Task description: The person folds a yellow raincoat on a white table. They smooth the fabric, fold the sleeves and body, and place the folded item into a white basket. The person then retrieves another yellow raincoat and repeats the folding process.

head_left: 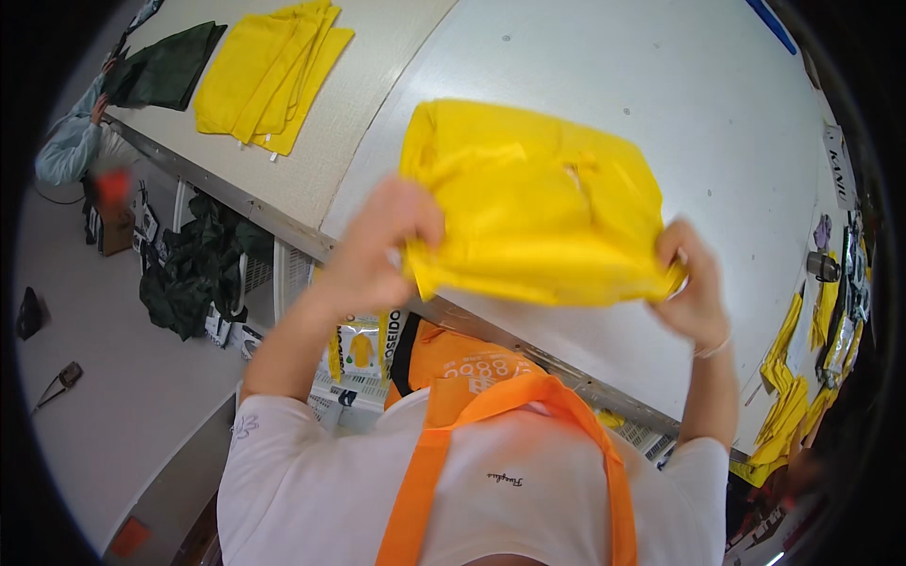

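Gripping folded yellow fabric bundle (533, 203) | L hand (382, 247) + R hand (691, 283) | smooth, rectangular

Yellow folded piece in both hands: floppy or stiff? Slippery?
Likely floppy: the yellow fabric creases and sags between the left hand and right hand. Probably light, since fingertip pinches at its edges hold it up. Its slight sheen hints at slick material, so folds may slide.

I've got a bright yellow folded cloth piece (538, 203), crumpled and wrinkly, held up flat above the near table edge.
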Demonstrator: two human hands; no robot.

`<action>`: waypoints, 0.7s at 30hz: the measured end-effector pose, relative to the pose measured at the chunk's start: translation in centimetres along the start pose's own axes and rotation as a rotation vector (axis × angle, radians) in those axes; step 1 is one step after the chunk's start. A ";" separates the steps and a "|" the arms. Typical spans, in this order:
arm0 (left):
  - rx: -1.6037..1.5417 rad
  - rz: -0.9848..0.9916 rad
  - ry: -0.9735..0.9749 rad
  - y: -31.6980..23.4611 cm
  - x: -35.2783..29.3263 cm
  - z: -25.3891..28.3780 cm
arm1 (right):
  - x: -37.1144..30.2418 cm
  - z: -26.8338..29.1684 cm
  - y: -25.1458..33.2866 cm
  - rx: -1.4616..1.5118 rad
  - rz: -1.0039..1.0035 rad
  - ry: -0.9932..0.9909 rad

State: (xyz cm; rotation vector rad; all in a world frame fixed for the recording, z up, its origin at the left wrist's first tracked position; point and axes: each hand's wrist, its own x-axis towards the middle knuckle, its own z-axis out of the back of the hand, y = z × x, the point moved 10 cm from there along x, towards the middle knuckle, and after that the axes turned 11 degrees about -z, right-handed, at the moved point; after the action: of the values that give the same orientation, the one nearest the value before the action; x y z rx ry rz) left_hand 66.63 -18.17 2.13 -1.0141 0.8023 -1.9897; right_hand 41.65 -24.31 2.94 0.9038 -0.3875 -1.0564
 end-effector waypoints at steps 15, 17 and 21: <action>0.321 0.402 -0.294 9.9 -8.0 -4.7 | -6.5 -6.3 -7.0 -0.293 -0.187 -0.289; 0.143 0.655 -0.349 14.2 -6.9 -6.0 | -4.7 -8.0 -8.4 -0.438 -0.205 -0.407; -0.396 0.815 -0.426 16.5 -4.4 -11.1 | -4.6 -13.2 -11.0 -0.716 -0.398 -0.340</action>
State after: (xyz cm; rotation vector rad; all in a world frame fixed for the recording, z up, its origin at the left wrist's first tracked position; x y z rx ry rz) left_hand 64.44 -21.04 -17.93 -1.0456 1.1510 -0.9073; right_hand 41.94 -16.43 -13.00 0.1521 -0.0812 -1.5834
